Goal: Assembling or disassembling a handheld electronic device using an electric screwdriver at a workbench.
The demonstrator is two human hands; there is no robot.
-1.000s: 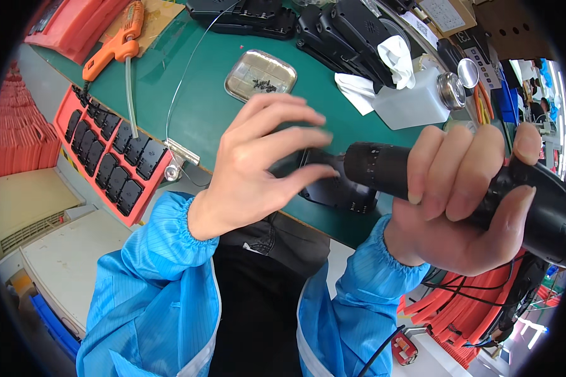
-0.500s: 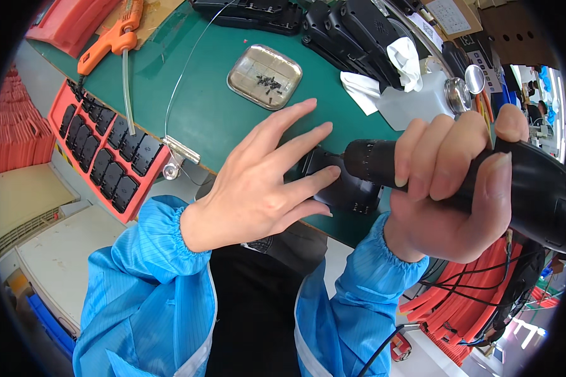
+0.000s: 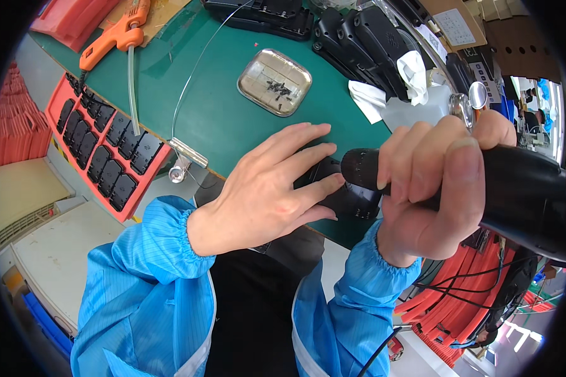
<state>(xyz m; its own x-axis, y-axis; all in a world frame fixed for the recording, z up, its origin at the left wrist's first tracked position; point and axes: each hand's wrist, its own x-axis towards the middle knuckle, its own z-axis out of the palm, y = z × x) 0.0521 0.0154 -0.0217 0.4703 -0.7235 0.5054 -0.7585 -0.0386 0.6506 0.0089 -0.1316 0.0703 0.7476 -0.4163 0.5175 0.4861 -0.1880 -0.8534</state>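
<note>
Right hand (image 3: 431, 188): clasped round black power driver (image 3: 522, 179). Left hand (image 3: 264, 185): fingers splayed over black casing (image 3: 357, 201), near worktop's (image 3: 201, 119) front edge. Progress: apparently mid-work; finished portion hidden; loose dark screws (image 3: 278, 90) remain in metal tray (image 3: 262, 68).

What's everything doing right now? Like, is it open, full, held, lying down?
Left hand: open, fingers spread over the black casing
Right hand: closed around the power screwdriver
Power screwdriver: held; can't tell if running
Black casing: partly covered
Metal dish: open, dark screws inside
Glue gun: lying down, stick poking out
Red tray: holding black parts
White cloth: crumpled
</note>
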